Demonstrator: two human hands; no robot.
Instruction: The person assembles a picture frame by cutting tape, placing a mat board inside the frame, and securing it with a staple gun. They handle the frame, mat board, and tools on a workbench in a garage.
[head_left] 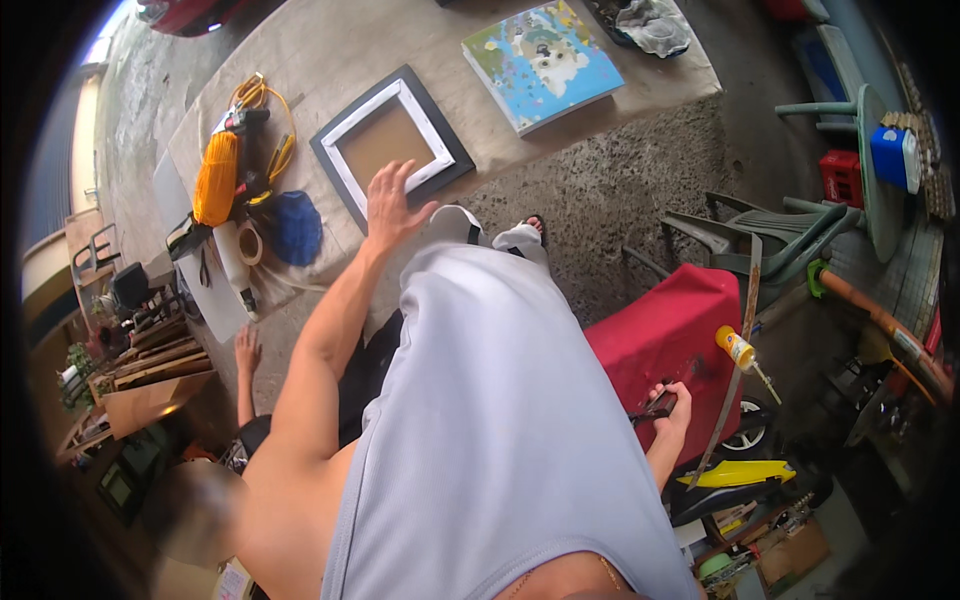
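Note:
My left hand [393, 205] is open, fingers spread, over the near side of a picture frame [453, 160]. The frame is dark-edged, with a white inner border and a brown middle. Whether my fingertips touch it I cannot tell. To its right lies a canvas painting [545, 68] of a white animal on blue with flowers. At my right side, my right hand [672, 408] is closed round a small dark-handled tool [652, 408], perhaps pliers, partly hidden by the fingers. It is over a red cloth-covered surface [660, 325].
A cloth-covered table [310, 110] carries an orange-yellow cord bundle [216, 178], a tape roll [250, 242], a blue cloth [294, 228] and a white tube [232, 262]. Another person's hand [248, 350] is at the left. A yellow glue bottle [735, 347] and green chairs [770, 240] stand right.

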